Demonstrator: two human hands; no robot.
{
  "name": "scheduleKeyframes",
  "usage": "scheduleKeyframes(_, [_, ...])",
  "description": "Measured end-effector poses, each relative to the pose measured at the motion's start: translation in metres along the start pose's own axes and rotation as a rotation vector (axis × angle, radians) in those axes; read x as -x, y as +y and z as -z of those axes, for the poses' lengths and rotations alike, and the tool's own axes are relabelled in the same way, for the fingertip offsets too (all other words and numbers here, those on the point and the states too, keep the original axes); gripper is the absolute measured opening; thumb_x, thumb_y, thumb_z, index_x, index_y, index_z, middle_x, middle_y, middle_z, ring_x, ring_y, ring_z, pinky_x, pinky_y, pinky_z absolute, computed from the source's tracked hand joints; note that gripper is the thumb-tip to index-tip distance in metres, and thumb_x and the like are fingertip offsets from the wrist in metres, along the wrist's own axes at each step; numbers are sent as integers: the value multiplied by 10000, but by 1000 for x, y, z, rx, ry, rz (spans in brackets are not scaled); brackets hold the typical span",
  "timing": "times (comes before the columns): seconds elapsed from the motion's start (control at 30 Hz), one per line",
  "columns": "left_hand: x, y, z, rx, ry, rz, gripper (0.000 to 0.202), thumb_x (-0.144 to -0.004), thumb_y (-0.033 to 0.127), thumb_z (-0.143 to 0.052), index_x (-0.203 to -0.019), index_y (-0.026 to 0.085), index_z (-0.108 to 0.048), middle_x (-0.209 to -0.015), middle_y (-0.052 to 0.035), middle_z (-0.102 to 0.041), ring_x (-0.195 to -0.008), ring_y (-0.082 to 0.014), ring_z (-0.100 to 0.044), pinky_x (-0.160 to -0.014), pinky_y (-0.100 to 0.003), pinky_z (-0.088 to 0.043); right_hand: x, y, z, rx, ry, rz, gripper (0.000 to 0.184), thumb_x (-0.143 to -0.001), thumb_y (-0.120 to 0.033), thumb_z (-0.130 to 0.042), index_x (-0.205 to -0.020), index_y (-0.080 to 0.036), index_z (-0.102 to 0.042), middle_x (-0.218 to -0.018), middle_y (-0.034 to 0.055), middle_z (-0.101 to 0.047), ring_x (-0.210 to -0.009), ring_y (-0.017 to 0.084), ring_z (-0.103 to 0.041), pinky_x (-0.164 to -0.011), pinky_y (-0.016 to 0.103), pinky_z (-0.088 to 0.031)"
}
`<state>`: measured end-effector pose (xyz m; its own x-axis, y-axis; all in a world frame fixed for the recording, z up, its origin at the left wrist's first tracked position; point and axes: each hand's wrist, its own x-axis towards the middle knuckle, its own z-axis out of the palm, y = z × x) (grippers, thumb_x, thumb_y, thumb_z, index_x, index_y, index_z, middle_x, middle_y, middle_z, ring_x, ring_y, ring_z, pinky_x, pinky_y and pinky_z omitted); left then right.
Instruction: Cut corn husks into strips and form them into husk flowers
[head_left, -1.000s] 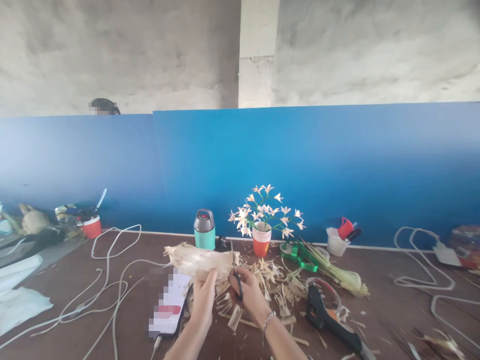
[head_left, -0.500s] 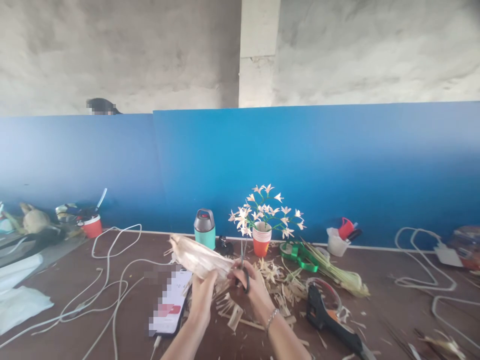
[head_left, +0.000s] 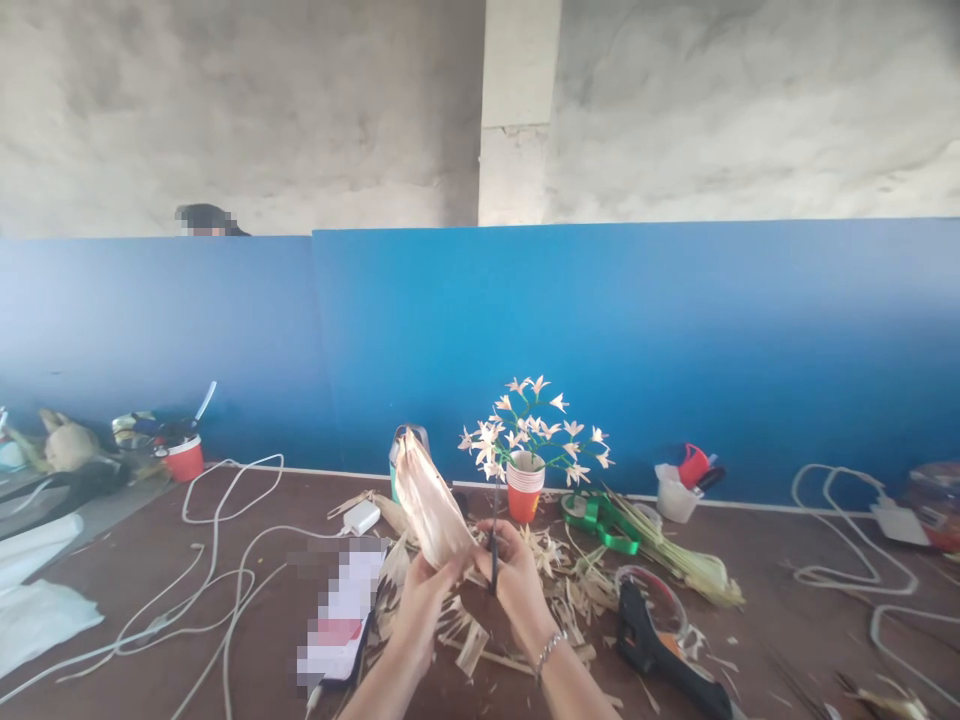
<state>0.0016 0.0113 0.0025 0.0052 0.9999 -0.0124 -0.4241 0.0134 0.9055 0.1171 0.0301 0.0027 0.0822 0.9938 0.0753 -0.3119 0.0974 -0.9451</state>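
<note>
A pale dried corn husk [head_left: 429, 495] stands up between my hands, tilted to the left, its wide part in front of a teal flask. My left hand [head_left: 429, 590] is closed on the husk's lower end. My right hand [head_left: 514, 570] has dark-handled scissors [head_left: 493, 560] in its fingers, blades pointing up. Its fingertips are close to the husk's lower right edge; whether they also pinch it I cannot tell. Behind my hands, white husk flowers [head_left: 529, 425] on green stems rise from stacked paper cups [head_left: 525, 490].
Husk scraps [head_left: 469, 645] litter the table under my hands. A phone [head_left: 341, 620] lies to the left beside white cables [head_left: 240, 580]. On the right are a glue gun [head_left: 649, 640], green ribbon [head_left: 607, 525] and a straw-like bundle [head_left: 686, 565]. A blue partition [head_left: 600, 320] stands behind.
The husk has swung from lying leftward to a more upright tilt and now covers much of the flask. My hands have come slightly lower, the scissors still in the right.
</note>
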Motion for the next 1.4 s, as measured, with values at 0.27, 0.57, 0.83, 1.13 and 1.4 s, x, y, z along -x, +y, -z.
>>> scheduleKeyframes(0.27, [0, -2, -3, -58, 14, 7, 331, -585, 342, -765, -789, 85, -716, -613, -61, -679, -607, -206, -626, -588, -275, -468, 7, -16, 5, 83, 52, -25, 391, -477, -259, -793, -789, -168, -575, -489, -66, -515, -443, 76, -404, -409, 183, -276])
scheduleKeyframes(0.57, [5, 0, -8, -173, -84, 31, 268, -580, 276, -749, -782, 100, -728, -639, -59, -700, -687, -233, -644, -683, -304, -470, 24, -13, 28, 60, 91, 7, 420, -463, -255, -814, -791, -181, -562, -503, -69, -526, -405, 72, -417, -390, 188, -308])
scheduleKeyframes(0.83, [-2, -3, 0, -169, 97, 29, 252, -540, 300, -750, -689, 103, -702, -565, -47, -662, -563, -199, -620, -543, -265, -447, 32, -18, 48, 122, 154, 56, 389, -506, -297, -810, -801, -194, -579, -518, -62, -502, -441, 89, -417, -403, 203, -303])
scheduleKeyframes(1.13, [-1, -8, 0, -350, 55, -110, 231, -609, 304, -691, -736, 113, -712, -595, -42, -671, -579, -204, -603, -547, -266, -441, 39, -5, 37, 136, 35, 81, 407, -527, -287, -821, -851, -190, -593, -608, -38, -554, -568, 125, -498, -527, 231, -398])
scheduleKeyframes(1.4, [-1, -14, 0, -488, -105, -173, 162, -662, 253, -633, -703, 119, -713, -578, -32, -652, -550, -183, -554, -531, -254, -393, 38, -5, 37, 144, 70, 133, 384, -538, -294, -787, -850, -179, -594, -562, -42, -536, -486, 104, -455, -477, 226, -376])
